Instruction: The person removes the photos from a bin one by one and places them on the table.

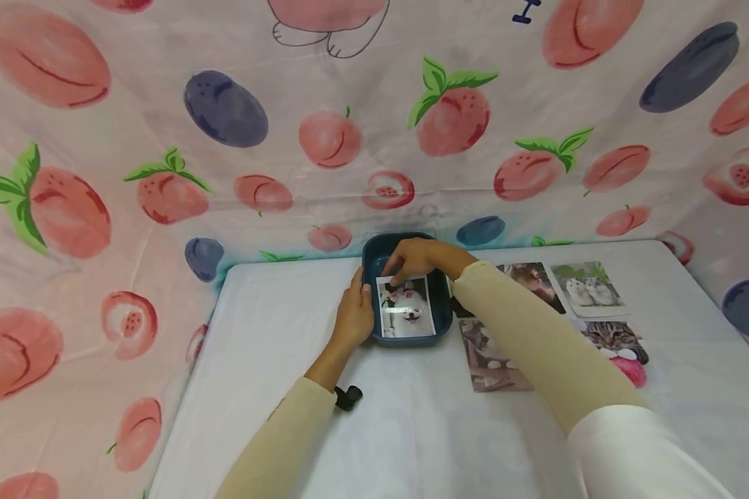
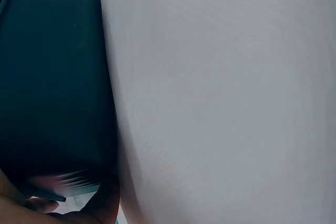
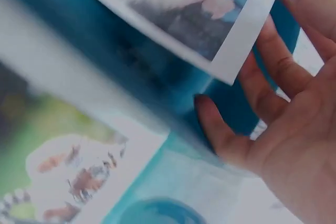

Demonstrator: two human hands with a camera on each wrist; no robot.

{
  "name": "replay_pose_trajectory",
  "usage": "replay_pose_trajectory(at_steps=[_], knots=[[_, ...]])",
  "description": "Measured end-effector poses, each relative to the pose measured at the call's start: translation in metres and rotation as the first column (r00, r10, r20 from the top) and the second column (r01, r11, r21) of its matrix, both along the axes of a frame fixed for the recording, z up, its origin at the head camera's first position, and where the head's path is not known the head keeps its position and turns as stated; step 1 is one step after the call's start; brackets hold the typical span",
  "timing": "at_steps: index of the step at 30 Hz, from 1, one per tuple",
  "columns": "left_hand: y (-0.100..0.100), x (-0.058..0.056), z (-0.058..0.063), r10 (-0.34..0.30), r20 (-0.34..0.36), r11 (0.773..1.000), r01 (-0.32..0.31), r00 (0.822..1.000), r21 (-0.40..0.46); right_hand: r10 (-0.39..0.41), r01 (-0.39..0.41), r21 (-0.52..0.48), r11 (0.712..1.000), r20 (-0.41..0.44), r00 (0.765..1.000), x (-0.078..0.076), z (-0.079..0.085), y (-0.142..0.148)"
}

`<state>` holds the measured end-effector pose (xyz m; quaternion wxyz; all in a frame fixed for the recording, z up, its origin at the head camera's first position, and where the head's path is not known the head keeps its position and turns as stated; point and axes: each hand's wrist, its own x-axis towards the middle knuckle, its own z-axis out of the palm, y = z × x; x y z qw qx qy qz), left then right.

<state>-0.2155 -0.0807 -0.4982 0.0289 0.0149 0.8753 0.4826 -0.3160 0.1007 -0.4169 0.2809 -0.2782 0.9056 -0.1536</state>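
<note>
A dark teal plastic basket (image 1: 412, 342) stands near the far edge of the white table. My left hand (image 1: 354, 312) grips its left side, thumb by the rim; in the left wrist view, fingers wrap the end of the basket (image 2: 52, 77). Over the basket's opening is a white-bordered photo card (image 1: 406, 312) of a white fluffy dog. My right hand (image 1: 415, 256) pinches the card's top edge. In the right wrist view, the thumb and fingers of this hand (image 3: 294, 129) are at the corner of the photo card (image 3: 210, 19), which shows pink flowers.
Several photo cards lie right of the basket, partly under my right arm: two white animals (image 1: 587, 287), a tabby cat with something pink (image 1: 618, 343), a brownish picture (image 1: 493, 357) and a dark one (image 1: 533, 281). A small black object (image 1: 348, 398) is beside my left wrist. A fruit-print cloth (image 1: 331, 138) hangs behind.
</note>
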Motion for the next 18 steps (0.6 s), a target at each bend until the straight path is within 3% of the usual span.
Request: replay_pose_trajectory(at_steps=[5,9,14,18], knots=[[0.001,0.000,0.000,0.002,-0.003,1.000,-0.002,1.000,0.001,0.110,-0.109,0.017,0.994,-0.042,0.993,0.010,0.001,0.009],[0.001,0.002,0.003,0.009,-0.001,1.000,-0.009,1.000,-0.005,0.122,-0.125,-0.021,0.992,-0.114,0.986,0.021,-0.001,0.014],[0.002,0.002,0.002,0.013,-0.014,1.000,-0.013,1.000,-0.011,0.025,-0.063,-0.179,0.982,-0.209,0.978,0.028,0.000,0.029],[0.002,0.001,0.001,0.009,-0.033,1.000,-0.009,0.999,-0.010,-0.122,0.041,-0.353,0.935,-0.209,0.970,0.031,0.015,0.057]])
